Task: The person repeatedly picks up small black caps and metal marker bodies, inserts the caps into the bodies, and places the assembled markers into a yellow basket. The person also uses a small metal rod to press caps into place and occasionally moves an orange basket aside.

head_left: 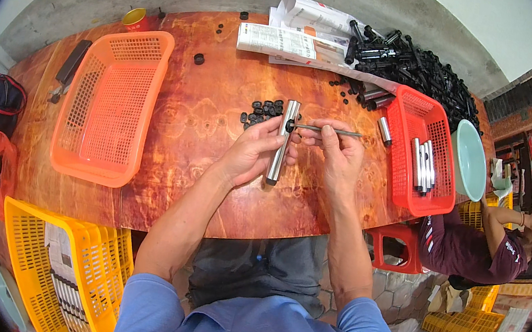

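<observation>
A shiny metal tube with a dark lower end stands nearly upright in the picture, gripped near its middle by my left hand. My right hand pinches a thin grey metal rod, its fingers closed round it. The rod lies crosswise, and its left end meets a dark spot on the upper part of the tube; whether that is a hole or a black fitting I cannot tell. Just behind my left hand, several small black plastic pieces lie in a loose cluster on the wooden table.
A red basket at the right holds several metal tubes; another tube lies beside it. Black parts and newspapers fill the back right. An orange basket stands left. A pale green basin and a person are far right.
</observation>
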A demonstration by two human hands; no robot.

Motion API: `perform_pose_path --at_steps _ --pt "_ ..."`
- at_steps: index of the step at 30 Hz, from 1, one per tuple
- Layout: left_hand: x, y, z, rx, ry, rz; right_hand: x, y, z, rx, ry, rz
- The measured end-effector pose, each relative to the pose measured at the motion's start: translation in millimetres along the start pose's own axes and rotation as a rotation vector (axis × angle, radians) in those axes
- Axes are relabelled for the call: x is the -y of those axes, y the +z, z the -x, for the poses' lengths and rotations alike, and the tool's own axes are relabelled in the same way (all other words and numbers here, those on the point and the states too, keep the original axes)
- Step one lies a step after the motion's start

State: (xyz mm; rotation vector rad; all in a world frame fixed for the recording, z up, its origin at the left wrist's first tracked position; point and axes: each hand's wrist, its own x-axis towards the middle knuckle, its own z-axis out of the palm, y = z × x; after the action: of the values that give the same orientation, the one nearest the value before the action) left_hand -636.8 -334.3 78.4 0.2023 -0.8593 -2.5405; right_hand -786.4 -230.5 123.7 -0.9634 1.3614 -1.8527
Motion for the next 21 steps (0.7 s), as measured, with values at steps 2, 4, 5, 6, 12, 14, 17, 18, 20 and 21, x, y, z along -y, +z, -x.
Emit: perform_pose_path --at_steps 2,4,5,6,12,14,17,18,20,21 --pt "-1.3 2.1 1.0 -0.004 0.008 -0.015 2.5 2.6 -0.1 0.009 -0.010 0.038" --pt "-0.1 0.1 0.3 -0.010 0.010 -0.018 2.7 3.6 0.3 0.012 -0.022 0.050" --pt "0.5 -0.9 -0.1 -0.012 0.011 -0.020 2.1 3.7 0.5 0.009 -0.029 0.043" --pt "0.9 -1.6 -0.5 -0.010 0.015 -0.022 1.6 3.8 0.7 0.007 -0.036 0.036" --pt "0.8 -0.6 0.0 -0.019 0.015 -0.037 2.8 3.8 2.2 0.013 -0.030 0.033" --pt "1.3 -1.8 -0.3 -0.016 0.014 -0.037 3.6 4.2 2.2 0.014 -0.015 0.029" --pt "-0.8 3.3 0.2 -0.028 0.008 -0.012 0.3 3.7 1.6 0.023 -0.008 0.027" --pt "-1.1 3.7 0.3 -0.027 0.005 -0.013 -1.3 3.4 1.4 0.027 -0.008 0.028" --pt "-1.7 4.1 0.3 -0.025 -0.001 -0.012 -2.1 3.8 1.5 0.031 -0.034 0.040" --pt "-1.5 3.5 0.0 -0.022 0.002 -0.017 -2.3 4.2 1.6 0.033 -0.047 0.046"
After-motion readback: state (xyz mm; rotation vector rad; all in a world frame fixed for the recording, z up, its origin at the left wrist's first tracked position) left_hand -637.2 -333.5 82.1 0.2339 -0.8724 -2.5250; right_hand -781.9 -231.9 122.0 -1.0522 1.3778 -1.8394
